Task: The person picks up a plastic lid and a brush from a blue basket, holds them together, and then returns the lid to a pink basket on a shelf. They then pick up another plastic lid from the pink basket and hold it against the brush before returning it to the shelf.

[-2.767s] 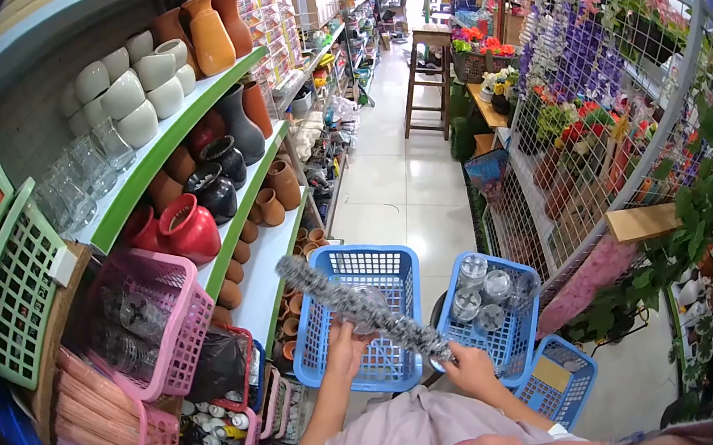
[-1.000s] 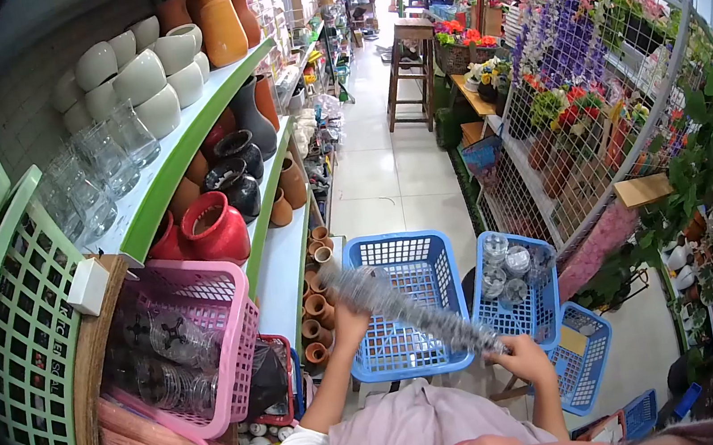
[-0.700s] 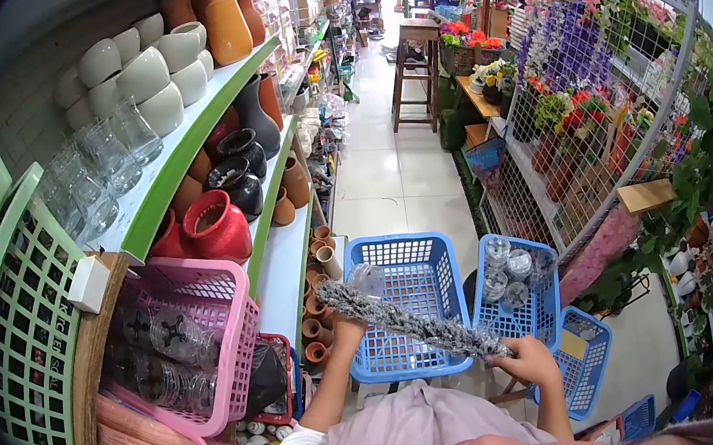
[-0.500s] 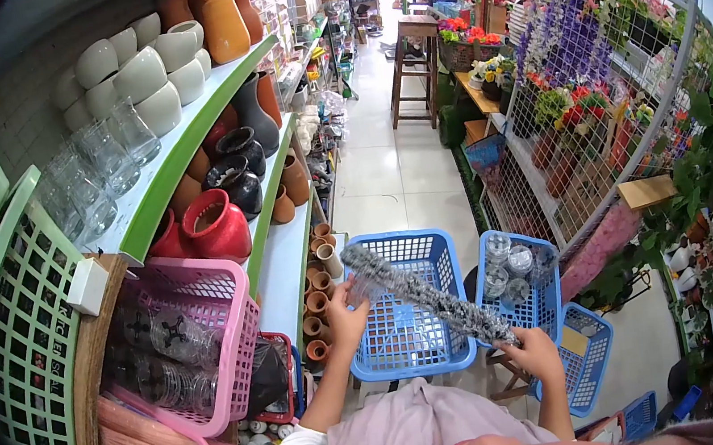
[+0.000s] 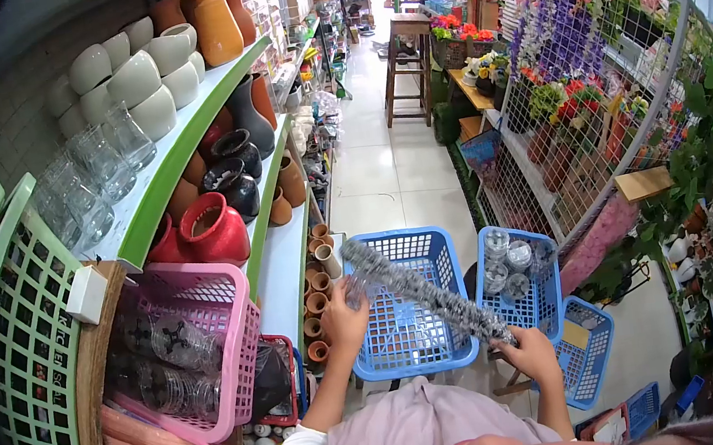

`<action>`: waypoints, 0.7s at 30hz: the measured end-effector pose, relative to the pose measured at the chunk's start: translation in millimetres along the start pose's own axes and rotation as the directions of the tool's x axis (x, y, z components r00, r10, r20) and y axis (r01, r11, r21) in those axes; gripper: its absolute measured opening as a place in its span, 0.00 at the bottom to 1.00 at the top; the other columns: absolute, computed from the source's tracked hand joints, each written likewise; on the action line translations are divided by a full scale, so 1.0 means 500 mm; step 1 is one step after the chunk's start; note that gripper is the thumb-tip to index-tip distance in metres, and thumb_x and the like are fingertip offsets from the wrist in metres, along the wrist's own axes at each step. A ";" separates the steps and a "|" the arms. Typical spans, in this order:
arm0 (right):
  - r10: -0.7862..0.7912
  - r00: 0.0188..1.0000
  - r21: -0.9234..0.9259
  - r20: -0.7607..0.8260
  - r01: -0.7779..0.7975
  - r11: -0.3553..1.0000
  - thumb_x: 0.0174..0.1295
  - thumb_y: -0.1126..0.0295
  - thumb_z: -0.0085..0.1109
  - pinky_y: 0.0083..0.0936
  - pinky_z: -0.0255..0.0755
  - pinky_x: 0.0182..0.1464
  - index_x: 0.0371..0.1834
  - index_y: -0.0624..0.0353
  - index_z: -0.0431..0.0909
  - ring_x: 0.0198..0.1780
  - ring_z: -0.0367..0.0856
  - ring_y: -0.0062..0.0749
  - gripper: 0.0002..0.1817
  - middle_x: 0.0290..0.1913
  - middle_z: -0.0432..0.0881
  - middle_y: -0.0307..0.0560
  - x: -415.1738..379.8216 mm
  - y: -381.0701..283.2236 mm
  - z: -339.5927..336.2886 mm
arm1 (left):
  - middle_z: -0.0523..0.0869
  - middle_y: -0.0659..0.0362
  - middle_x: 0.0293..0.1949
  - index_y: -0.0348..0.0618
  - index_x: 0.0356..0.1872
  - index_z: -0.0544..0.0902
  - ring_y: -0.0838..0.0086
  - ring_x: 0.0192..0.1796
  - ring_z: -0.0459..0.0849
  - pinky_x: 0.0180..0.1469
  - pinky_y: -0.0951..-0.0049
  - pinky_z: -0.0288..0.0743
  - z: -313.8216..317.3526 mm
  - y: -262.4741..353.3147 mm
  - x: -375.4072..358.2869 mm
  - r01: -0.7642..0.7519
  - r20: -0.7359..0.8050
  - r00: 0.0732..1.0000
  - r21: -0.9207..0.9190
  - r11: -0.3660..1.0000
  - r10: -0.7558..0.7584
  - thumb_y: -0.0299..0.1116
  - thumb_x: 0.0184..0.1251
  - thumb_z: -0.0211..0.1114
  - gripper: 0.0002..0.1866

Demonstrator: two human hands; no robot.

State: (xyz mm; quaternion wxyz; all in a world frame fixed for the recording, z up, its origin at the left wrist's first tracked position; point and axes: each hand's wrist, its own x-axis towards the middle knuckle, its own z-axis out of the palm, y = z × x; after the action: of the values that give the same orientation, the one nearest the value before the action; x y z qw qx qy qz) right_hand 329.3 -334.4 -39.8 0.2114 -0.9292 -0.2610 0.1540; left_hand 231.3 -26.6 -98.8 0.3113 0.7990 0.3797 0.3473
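A long, tube-shaped pack (image 5: 424, 293) with a grey-and-black speckled look and shiny clear wrapping slants across my front. Its upper left end rests in the grip of my left hand (image 5: 346, 316), where the fingers curl round it. At the lower right end my right hand (image 5: 532, 356) is closed, thumb and fingers on the tip. Below the pack lies a blue plastic basket (image 5: 413, 366), its lattice bottom showing. To the right, close to my right hand, a second blue basket (image 5: 552, 287) holds several round clear-wrapped items (image 5: 508, 264).
On the left, a green-edged shelf (image 5: 183, 137) carries white pots (image 5: 141, 78), glass vases (image 5: 101, 166) and a red pot (image 5: 211, 228). A pink basket (image 5: 246, 354) of clear plastic items stands nearer. A wire rack (image 5: 582, 157) with artificial flowers lines the right. A wooden stool (image 5: 408, 63) stands down the tiled aisle.
Very little differs: my view has shifted slightly, and both hands hold the speckled pack at almost the same slant over the blue basket.
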 end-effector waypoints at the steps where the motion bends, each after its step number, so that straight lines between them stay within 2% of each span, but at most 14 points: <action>1: 0.036 0.998 0.015 -0.047 -0.035 0.999 0.51 0.44 0.61 0.38 0.68 0.27 0.32 0.57 0.82 0.22 0.77 0.50 0.24 0.16 0.76 0.53 0.005 0.004 0.005 | 0.85 0.48 0.35 0.43 0.39 0.82 0.51 0.39 0.82 0.40 0.58 0.75 0.003 0.003 0.001 -0.078 -0.073 0.995 -0.087 0.993 0.072 0.35 0.49 0.68 0.15; 5: -0.021 0.997 0.023 0.077 0.019 1.000 0.53 0.45 0.60 0.38 0.68 0.27 0.32 0.59 0.81 0.23 0.77 0.51 0.24 0.17 0.76 0.55 -0.001 0.003 -0.007 | 0.85 0.50 0.35 0.47 0.47 0.79 0.51 0.38 0.82 0.40 0.57 0.74 0.013 -0.058 -0.007 -0.249 0.052 0.968 0.101 0.963 0.244 0.33 0.50 0.66 0.19; 6: -0.027 0.999 0.105 0.045 0.022 0.994 0.54 0.46 0.61 0.37 0.67 0.27 0.32 0.61 0.81 0.22 0.76 0.50 0.24 0.17 0.76 0.56 0.004 0.010 0.008 | 0.85 0.52 0.37 0.47 0.46 0.79 0.52 0.39 0.82 0.41 0.59 0.74 0.019 -0.043 -0.005 -0.109 0.018 0.994 0.117 0.987 0.108 0.28 0.50 0.65 0.18; 7: -0.030 0.999 0.187 0.012 0.027 0.982 0.54 0.47 0.61 0.36 0.67 0.27 0.32 0.62 0.80 0.22 0.75 0.48 0.24 0.17 0.76 0.56 0.009 0.018 0.024 | 0.85 0.52 0.37 0.47 0.46 0.79 0.52 0.39 0.82 0.41 0.59 0.74 0.014 -0.027 -0.004 -0.113 0.021 0.994 0.117 0.987 0.111 0.28 0.50 0.65 0.18; 9: -0.006 1.000 0.231 0.023 0.000 0.973 0.55 0.48 0.61 0.35 0.67 0.28 0.32 0.63 0.80 0.21 0.74 0.43 0.24 0.18 0.76 0.56 0.027 0.039 0.049 | 0.84 0.51 0.39 0.46 0.44 0.78 0.52 0.41 0.81 0.43 0.60 0.73 0.002 -0.001 -0.006 -0.222 -0.040 0.975 -0.151 0.963 0.219 0.23 0.50 0.63 0.16; 11: 0.012 0.999 0.276 0.035 -0.021 0.961 0.56 0.48 0.61 0.34 0.67 0.28 0.32 0.65 0.80 0.20 0.73 0.38 0.24 0.19 0.77 0.55 0.045 0.051 0.078 | 0.84 0.53 0.43 0.46 0.42 0.77 0.53 0.44 0.81 0.44 0.61 0.73 0.015 -0.016 -0.007 -0.240 -0.055 0.971 -0.176 0.955 0.234 0.19 0.51 0.61 0.16; 13: 0.016 0.999 0.476 0.028 -0.027 0.879 0.57 0.48 0.60 0.32 0.66 0.28 0.30 0.67 0.78 0.21 0.71 0.29 0.26 0.19 0.76 0.50 0.057 0.049 0.110 | 0.84 0.56 0.45 0.46 0.42 0.76 0.57 0.48 0.82 0.43 0.60 0.73 0.037 -0.038 -0.001 -0.361 -0.154 0.933 -0.402 0.842 0.326 0.18 0.48 0.62 0.17; 14: 0.019 0.999 0.476 0.025 -0.029 0.879 0.57 0.48 0.60 0.32 0.66 0.28 0.30 0.67 0.78 0.21 0.71 0.29 0.26 0.19 0.76 0.50 0.069 0.039 0.125 | 0.84 0.56 0.45 0.46 0.42 0.76 0.57 0.48 0.82 0.43 0.60 0.73 0.041 -0.037 -0.001 -0.362 -0.152 0.932 -0.404 0.840 0.328 0.18 0.48 0.62 0.17; 16: 0.029 0.991 0.491 -0.127 0.038 0.870 0.59 0.49 0.58 0.26 0.62 0.22 0.29 0.65 0.77 0.19 0.68 0.22 0.24 0.18 0.74 0.42 0.090 0.000 0.156 | 0.84 0.59 0.47 0.47 0.42 0.76 0.60 0.55 0.80 0.45 0.62 0.72 0.024 -0.003 -0.007 -0.541 -0.116 0.822 -0.463 0.702 0.557 0.16 0.47 0.61 0.19; 17: 0.030 0.992 0.492 -0.126 0.036 0.870 0.59 0.49 0.58 0.26 0.62 0.22 0.29 0.65 0.77 0.19 0.68 0.22 0.24 0.18 0.74 0.42 0.097 -0.025 0.160 | 0.84 0.59 0.47 0.47 0.42 0.76 0.60 0.55 0.80 0.45 0.62 0.72 0.020 0.008 -0.016 -0.540 -0.114 0.823 -0.463 0.703 0.557 0.16 0.47 0.61 0.19; 18: 0.058 0.994 0.759 0.089 -0.105 0.642 0.61 0.52 0.58 0.22 0.59 0.20 0.30 0.62 0.76 0.18 0.65 0.18 0.20 0.18 0.72 0.37 0.108 -0.052 0.162 | 0.84 0.60 0.47 0.47 0.41 0.77 0.60 0.58 0.77 0.46 0.63 0.71 0.018 0.016 -0.026 -0.582 -0.033 0.772 -0.437 0.686 0.635 0.15 0.47 0.60 0.19; 19: 0.010 0.955 0.899 0.295 -0.281 0.335 0.62 0.55 0.58 0.18 0.55 0.17 0.31 0.59 0.75 0.16 0.62 0.15 0.16 0.18 0.69 0.33 0.118 -0.074 0.162 | 0.84 0.61 0.47 0.48 0.40 0.77 0.60 0.61 0.75 0.47 0.64 0.70 0.017 0.020 -0.035 -0.624 0.051 0.710 -0.414 0.662 0.702 0.15 0.46 0.60 0.19; 20: 0.012 0.956 0.900 0.294 -0.281 0.333 0.62 0.55 0.58 0.18 0.55 0.17 0.31 0.59 0.75 0.16 0.62 0.15 0.16 0.18 0.69 0.33 0.131 -0.091 0.163 | 0.84 0.62 0.47 0.49 0.39 0.79 0.59 0.63 0.72 0.50 0.65 0.68 0.018 0.019 -0.042 -0.635 0.121 0.685 -0.383 0.671 0.718 0.15 0.46 0.60 0.18; 21: -0.010 0.948 0.931 0.319 -0.311 0.191 0.62 0.58 0.58 0.17 0.52 0.16 0.32 0.58 0.74 0.15 0.59 0.14 0.14 0.18 0.68 0.31 0.146 -0.106 0.165 | 0.84 0.62 0.47 0.49 0.39 0.79 0.59 0.63 0.72 0.50 0.65 0.68 0.017 0.018 -0.043 -0.636 0.122 0.683 -0.383 0.670 0.720 0.15 0.46 0.60 0.18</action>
State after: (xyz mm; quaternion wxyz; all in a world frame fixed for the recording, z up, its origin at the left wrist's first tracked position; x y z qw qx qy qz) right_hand 333.8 -227.7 -98.7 0.6961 -0.5805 -0.0372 0.4208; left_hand 231.4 -51.2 -103.6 0.3267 0.8619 -0.0522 0.3842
